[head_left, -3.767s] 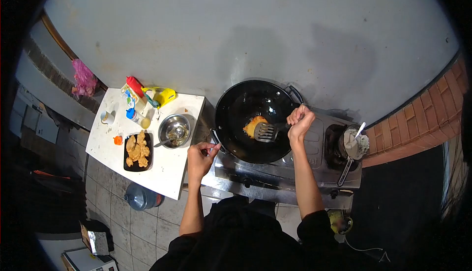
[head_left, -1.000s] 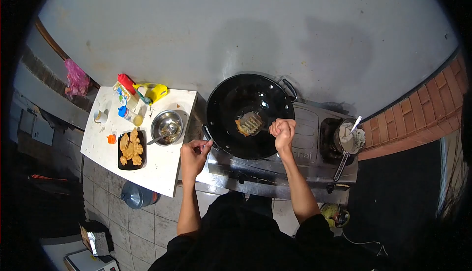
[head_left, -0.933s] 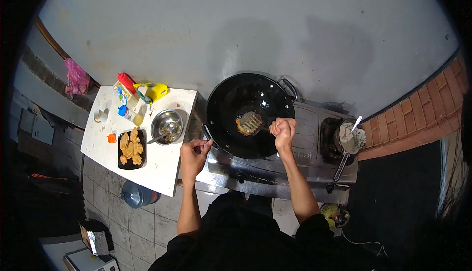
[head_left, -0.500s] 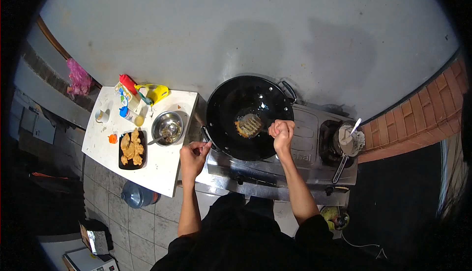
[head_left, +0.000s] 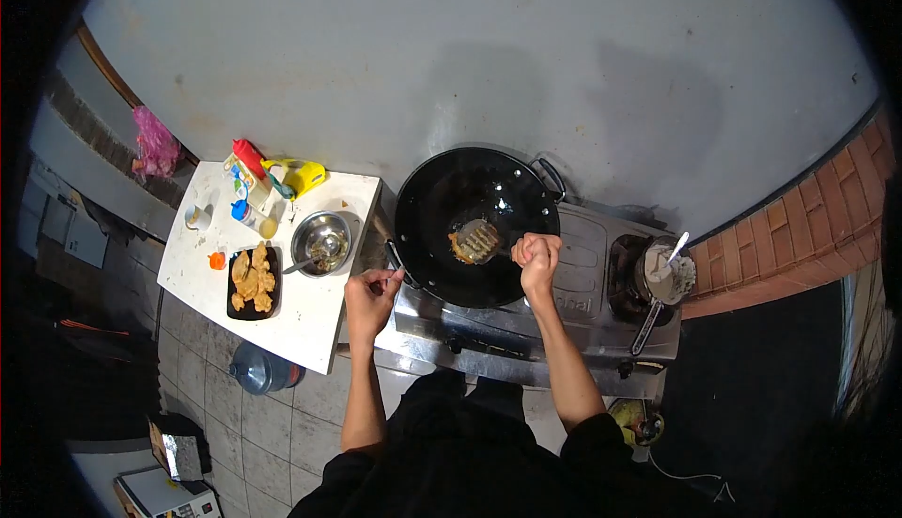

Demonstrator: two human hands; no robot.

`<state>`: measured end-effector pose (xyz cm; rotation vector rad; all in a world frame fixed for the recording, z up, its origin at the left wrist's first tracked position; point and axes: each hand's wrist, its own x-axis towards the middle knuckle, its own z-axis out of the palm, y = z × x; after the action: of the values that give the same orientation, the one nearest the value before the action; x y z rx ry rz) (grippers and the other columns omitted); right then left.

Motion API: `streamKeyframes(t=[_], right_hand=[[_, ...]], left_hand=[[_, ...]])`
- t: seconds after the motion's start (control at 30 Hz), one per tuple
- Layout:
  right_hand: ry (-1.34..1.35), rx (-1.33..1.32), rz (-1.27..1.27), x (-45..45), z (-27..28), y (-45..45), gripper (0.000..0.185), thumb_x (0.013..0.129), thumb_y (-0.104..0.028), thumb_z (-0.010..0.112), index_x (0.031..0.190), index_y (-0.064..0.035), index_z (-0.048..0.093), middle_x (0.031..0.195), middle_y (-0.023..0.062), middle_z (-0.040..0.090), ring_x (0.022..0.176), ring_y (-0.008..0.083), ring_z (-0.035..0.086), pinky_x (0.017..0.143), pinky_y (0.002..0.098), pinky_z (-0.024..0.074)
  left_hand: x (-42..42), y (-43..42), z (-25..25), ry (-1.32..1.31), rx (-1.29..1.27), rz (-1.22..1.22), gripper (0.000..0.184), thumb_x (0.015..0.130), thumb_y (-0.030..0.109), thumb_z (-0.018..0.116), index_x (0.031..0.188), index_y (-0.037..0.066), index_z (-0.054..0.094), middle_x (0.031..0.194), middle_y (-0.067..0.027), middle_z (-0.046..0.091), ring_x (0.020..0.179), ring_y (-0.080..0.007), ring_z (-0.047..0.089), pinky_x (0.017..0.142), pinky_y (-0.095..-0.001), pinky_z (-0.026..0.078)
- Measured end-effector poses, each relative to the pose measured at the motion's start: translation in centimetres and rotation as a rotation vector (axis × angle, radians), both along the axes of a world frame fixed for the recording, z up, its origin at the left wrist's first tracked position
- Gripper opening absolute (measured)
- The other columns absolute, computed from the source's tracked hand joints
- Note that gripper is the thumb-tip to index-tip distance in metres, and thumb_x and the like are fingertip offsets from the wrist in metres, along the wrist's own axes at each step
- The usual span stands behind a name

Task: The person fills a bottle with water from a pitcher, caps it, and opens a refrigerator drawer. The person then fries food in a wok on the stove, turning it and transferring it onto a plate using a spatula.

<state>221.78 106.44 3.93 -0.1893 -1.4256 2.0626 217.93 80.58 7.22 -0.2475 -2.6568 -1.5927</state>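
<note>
A large black wok (head_left: 442, 180) sits on the stove in front of me. My left hand (head_left: 371, 297) is closed, its fingertips pinching the wok's left handle (head_left: 393, 256). Wrapped around the handle of a slotted spatula is my right hand (head_left: 537, 260), above the wok's right side; the fist hides that handle. The spatula's slotted head (head_left: 479, 239) lies at the wok's bottom, over a browned piece of food (head_left: 460, 247) whose edge shows. A little shiny oil glints in the wok.
Left, a white table (head_left: 310, 330) carries a black tray (head_left: 252, 312) of golden fried pieces, a steel bowl (head_left: 305, 227) with a spoon, and bottles (head_left: 246, 217). Right, a small pan (head_left: 658, 274) stands on the other burner. A water jug (head_left: 258, 368) lies on the floor.
The view has shifted very slightly. Both hands keep their hold, and the spatula stays over the food in nearly the same spot.
</note>
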Motion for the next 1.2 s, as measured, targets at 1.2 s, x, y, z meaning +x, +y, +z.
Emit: streamKeyframes(t=[1.2], right_hand=[[0.062,-0.1,-0.015,0.1,-0.5,0.2,0.032,0.074,-0.003,0.038,0.046,-0.0074,0.023,0.046,0.0008,0.027,0.038,0.0095,0.022,0.039,0.0272,0.0192]], left_hand=[[0.9,0.4,-1.3,0.019,0.103,0.053,0.026,0.08,0.019,0.073,0.076,-0.006,0.068,0.053,0.0011,0.048,0.049,-0.0035,0.037,0.044,-0.0219,0.03]])
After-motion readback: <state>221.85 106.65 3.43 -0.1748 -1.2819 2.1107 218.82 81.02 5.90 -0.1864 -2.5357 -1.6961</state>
